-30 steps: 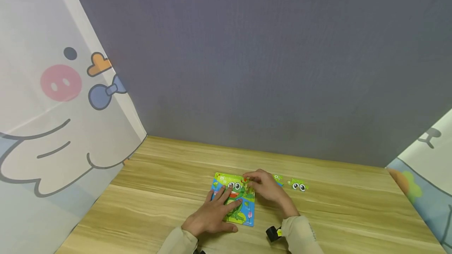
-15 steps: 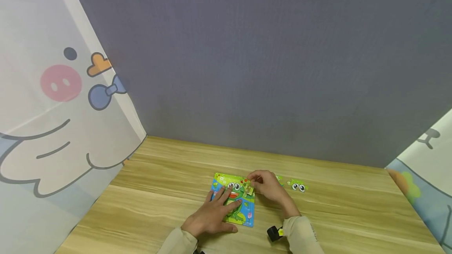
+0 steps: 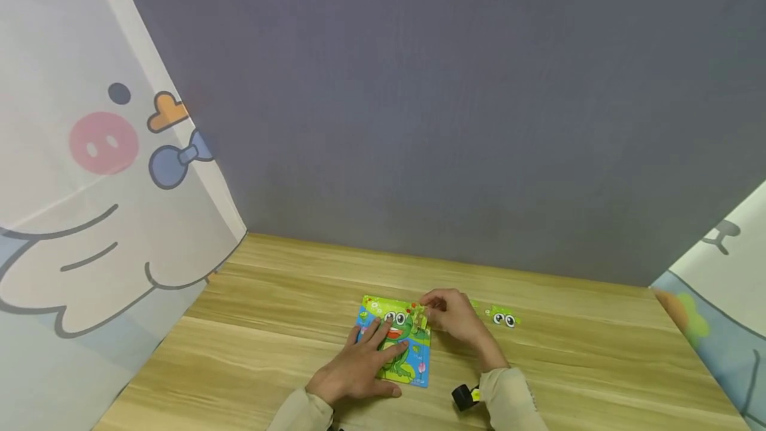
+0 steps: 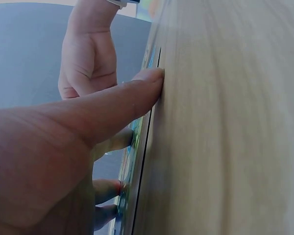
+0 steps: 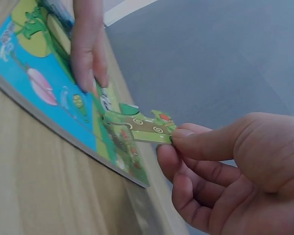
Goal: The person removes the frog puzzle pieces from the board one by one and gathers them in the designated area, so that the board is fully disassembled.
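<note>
A frog jigsaw puzzle board (image 3: 420,361) lies flat on the wooden table, bright green and blue. My left hand (image 3: 360,366) rests on it with fingers spread over the frog, its thumb on the table by the near edge. At the board's far right corner, my right hand (image 3: 457,319) pinches a puzzle piece (image 5: 149,128) between thumb and fingertips. That piece is green and brown with a red spot, tilted above the board; one end is at or close to the board's surface. Whether it touches is hard to tell.
A loose puzzle piece with two eyes (image 3: 503,316) lies on the wooden table (image 3: 574,358) to the right. Another green piece (image 3: 475,305) shows partly behind my right hand. A grey panel (image 3: 419,118) stands at the table's back, with cartoon-printed walls (image 3: 108,238) either side.
My right hand has shifted slightly right, and the pinched piece has tilted up into clearer view at the board's corner. The left hand stays in place on the board.
</note>
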`<state>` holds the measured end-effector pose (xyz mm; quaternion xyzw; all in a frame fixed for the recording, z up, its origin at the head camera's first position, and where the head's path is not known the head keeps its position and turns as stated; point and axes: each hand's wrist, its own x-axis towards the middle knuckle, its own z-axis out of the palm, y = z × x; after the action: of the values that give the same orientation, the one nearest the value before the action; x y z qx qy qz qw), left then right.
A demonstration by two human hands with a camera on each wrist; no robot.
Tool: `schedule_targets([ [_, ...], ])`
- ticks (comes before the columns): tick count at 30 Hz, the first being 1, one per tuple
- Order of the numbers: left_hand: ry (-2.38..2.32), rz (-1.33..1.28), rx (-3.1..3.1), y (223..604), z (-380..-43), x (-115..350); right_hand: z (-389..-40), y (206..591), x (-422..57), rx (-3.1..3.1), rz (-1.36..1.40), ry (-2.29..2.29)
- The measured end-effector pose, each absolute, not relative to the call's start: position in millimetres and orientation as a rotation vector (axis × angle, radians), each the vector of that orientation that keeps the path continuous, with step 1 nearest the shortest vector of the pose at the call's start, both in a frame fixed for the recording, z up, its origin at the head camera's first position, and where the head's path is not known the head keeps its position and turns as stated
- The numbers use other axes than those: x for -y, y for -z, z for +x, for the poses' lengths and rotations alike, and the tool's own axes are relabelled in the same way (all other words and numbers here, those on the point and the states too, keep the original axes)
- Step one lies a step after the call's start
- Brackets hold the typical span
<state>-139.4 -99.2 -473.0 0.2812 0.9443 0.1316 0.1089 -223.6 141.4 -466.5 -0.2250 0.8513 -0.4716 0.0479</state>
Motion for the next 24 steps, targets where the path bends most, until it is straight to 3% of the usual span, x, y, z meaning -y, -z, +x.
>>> schedule_targets([
  [24,-0.391,0.851,-2.785,473.4,-138.4,100.4,-225.3,457.3,-194.4,-2.673,-0.484,1.516],
])
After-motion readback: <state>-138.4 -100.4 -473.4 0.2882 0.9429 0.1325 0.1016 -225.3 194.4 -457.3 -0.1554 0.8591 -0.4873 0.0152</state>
